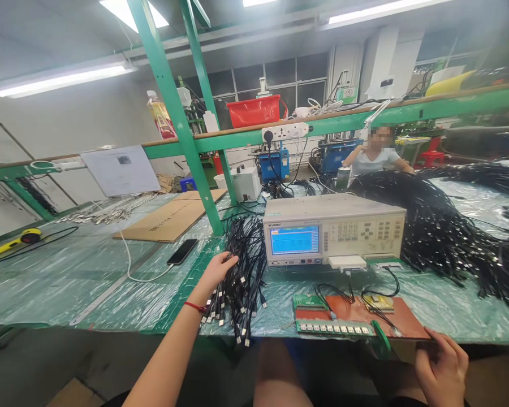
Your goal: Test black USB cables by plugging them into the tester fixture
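My left hand, with a red cord at the wrist, is closed on the upper part of a bundle of black USB cables. Their metal plugs hang toward the table's front edge. Right of the bundle stands a beige bench tester with a lit blue screen. In front of it lies a brown board carrying a green circuit board and a row of white sockets. My right hand is curled at the board's right front corner, fingertips at its edge. Its thumb is partly hidden.
A large heap of black cables lies behind and right of the tester. A phone, flat cardboard and a steel ruler lie left. A green post rises behind the bundle. A person sits across the table.
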Tool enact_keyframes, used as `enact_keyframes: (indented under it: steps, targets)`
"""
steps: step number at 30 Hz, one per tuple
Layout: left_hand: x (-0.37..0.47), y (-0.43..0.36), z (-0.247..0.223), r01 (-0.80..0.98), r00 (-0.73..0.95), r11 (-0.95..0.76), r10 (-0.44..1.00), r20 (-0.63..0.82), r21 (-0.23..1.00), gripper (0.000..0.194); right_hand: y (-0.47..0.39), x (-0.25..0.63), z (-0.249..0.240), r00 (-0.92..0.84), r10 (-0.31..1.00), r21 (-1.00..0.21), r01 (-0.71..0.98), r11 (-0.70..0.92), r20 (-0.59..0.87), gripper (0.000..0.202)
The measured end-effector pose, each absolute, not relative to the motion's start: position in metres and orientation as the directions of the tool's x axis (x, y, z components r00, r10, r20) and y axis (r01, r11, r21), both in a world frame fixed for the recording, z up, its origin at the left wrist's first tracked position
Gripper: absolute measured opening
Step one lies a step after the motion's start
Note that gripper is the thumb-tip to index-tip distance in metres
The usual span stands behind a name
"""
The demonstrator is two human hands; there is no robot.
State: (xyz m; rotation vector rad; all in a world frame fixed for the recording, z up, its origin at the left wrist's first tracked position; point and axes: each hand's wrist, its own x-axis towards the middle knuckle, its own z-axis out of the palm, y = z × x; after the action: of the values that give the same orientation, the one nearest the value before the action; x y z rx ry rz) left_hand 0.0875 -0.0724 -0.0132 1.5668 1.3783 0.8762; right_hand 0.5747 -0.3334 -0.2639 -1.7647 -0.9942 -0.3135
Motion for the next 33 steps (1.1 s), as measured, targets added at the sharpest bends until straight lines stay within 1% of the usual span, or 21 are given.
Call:
enact_keyframes:
  steps: [4,7,9,12,15,17,19,21,24,26,28,30,33]
  targets:
    - [0.088,-0.079,-0.009,0.272,0.237,0.016,0.968,-0.083,0.962,0.039,-0.333,0.575,-0.264,0.627,0.472,-0.659,0.743,-0.12,0.62,0.048]
    - [0.091,-0.088,-0.008,0.184,0.255,0.053,0.962,-0.1,0.981,0.038,-0.334,0.573,-0.262,0.628,0.465,-0.666,0.739,-0.105,0.624,0.05]
    - [0.093,-0.098,-0.01,0.163,0.252,0.073,0.961,-0.113,0.984,0.038,-0.334,0.571,-0.26,0.632,0.468,-0.672,0.733,-0.104,0.617,0.051]
    - [0.098,-0.117,-0.02,0.198,0.206,0.097,0.969,-0.138,0.975,0.036,-0.335,0.57,-0.258,0.641,0.481,-0.679,0.724,-0.12,0.598,0.052]
    - [0.104,-0.131,-0.038,0.321,0.138,0.105,0.978,-0.157,0.941,0.032,-0.335,0.569,-0.258,0.649,0.466,-0.679,0.722,-0.129,0.601,0.052]
    - [0.105,-0.134,-0.05,0.45,0.103,0.1,0.981,-0.163,0.887,0.028,-0.334,0.568,-0.258,0.649,0.465,-0.681,0.722,-0.125,0.602,0.053]
    - [0.105,-0.134,-0.059,0.594,0.072,0.075,0.987,-0.146,0.801,0.022,-0.335,0.567,-0.257,0.651,0.472,-0.686,0.717,-0.125,0.595,0.055]
    - [0.103,-0.136,-0.064,0.73,0.044,0.038,0.994,-0.102,0.683,0.018,-0.335,0.565,-0.255,0.65,0.471,-0.684,0.719,-0.126,0.596,0.055]
    - [0.104,-0.144,-0.066,0.883,0.008,0.013,0.999,-0.044,0.469,0.022,-0.337,0.565,-0.254,0.638,0.481,-0.668,0.732,-0.134,0.601,0.055]
    - [0.107,-0.15,-0.067,0.937,-0.007,0.017,1.0,-0.029,0.348,0.026,-0.337,0.566,-0.255,0.629,0.49,-0.659,0.739,-0.137,0.604,0.055]
    - [0.112,-0.154,-0.067,0.963,-0.006,0.011,1.0,-0.02,0.269,0.024,-0.337,0.567,-0.257,0.627,0.484,-0.655,0.743,-0.135,0.611,0.056]
    - [0.115,-0.154,-0.067,0.974,0.006,-0.001,1.0,-0.02,0.225,0.02,-0.337,0.568,-0.26,0.628,0.476,-0.657,0.743,-0.131,0.616,0.057]
    - [0.117,-0.15,-0.068,0.981,0.013,-0.007,0.999,-0.031,0.196,0.019,-0.336,0.568,-0.261,0.646,0.477,-0.673,0.726,-0.142,0.597,0.058]
